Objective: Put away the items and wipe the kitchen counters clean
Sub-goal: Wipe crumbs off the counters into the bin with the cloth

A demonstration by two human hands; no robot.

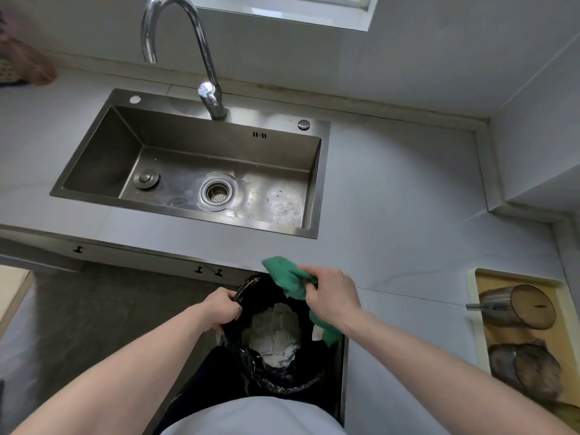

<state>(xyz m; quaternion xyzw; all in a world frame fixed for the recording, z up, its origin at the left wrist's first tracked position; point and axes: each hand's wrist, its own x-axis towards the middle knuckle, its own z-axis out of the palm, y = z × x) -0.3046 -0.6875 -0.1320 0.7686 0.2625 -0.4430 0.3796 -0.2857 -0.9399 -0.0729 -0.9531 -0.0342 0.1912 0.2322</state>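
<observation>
Left hand (pixel 223 309) gripping black bin bag (pixel 251 285) rim, right hand (pixel 332 293) clutching green cloth (pixel 287 276)

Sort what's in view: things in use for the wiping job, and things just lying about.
In use: green cloth in right hand; black bin bag held by left hand; counter.
Lying about: sink, faucet, tray, glass cups.

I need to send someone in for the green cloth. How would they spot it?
Find the steel sink, then come down past the counter's front edge to the black-lined bin. The green cloth is gripped in the right hand above the bin, the only green thing there.
</observation>
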